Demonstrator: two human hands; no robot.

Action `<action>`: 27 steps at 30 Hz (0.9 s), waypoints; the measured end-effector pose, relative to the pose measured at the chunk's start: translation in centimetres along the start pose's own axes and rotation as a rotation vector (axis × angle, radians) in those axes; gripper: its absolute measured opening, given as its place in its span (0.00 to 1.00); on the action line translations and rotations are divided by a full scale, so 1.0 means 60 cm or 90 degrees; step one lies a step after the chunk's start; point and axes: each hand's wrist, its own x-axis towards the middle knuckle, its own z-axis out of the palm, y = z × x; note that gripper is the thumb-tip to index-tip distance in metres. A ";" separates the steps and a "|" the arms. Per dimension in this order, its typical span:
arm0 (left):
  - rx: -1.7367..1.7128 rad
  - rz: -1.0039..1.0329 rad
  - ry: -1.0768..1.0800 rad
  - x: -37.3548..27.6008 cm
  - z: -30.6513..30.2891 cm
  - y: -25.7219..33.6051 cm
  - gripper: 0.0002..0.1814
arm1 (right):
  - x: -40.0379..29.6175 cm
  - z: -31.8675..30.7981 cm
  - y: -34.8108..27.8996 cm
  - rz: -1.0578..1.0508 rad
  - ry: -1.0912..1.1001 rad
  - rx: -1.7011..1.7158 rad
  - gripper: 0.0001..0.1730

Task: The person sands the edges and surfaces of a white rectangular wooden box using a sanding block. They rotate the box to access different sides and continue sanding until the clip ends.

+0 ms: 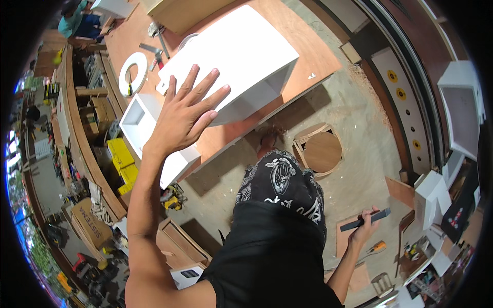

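Observation:
A large white box-like cabinet [235, 54] with an open hollow side lies on the plywood-topped workbench [316, 50]. My left hand [188, 109] reaches over it, palm down and fingers spread, at the near edge of its top panel; whether it presses on the panel is hard to tell. Beneath my left wrist is a smaller white open box [144, 119]. Out to my right and low, away from the bench, my right hand [364, 227] grips a dark grey flat bar [381, 215], perhaps a sanding block.
On the bench lie a white tape roll [124, 79], a try square [151, 48] and a hammer [163, 44]. A round wooden stool [322, 152] stands by my leg. A yellow power tool [173, 202] sits below the bench edge. Another person [75, 25] is at the far left.

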 end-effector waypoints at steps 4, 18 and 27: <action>0.047 0.039 -0.055 0.051 -0.005 0.007 0.33 | -0.024 -0.034 0.033 -0.021 0.033 -0.031 0.23; -0.055 0.156 0.040 0.325 -0.009 0.087 0.27 | -0.106 -0.093 0.089 0.091 0.125 -0.211 0.29; -0.105 0.250 0.022 0.366 0.004 0.109 0.17 | -0.177 -0.095 0.137 0.240 0.175 -0.364 0.30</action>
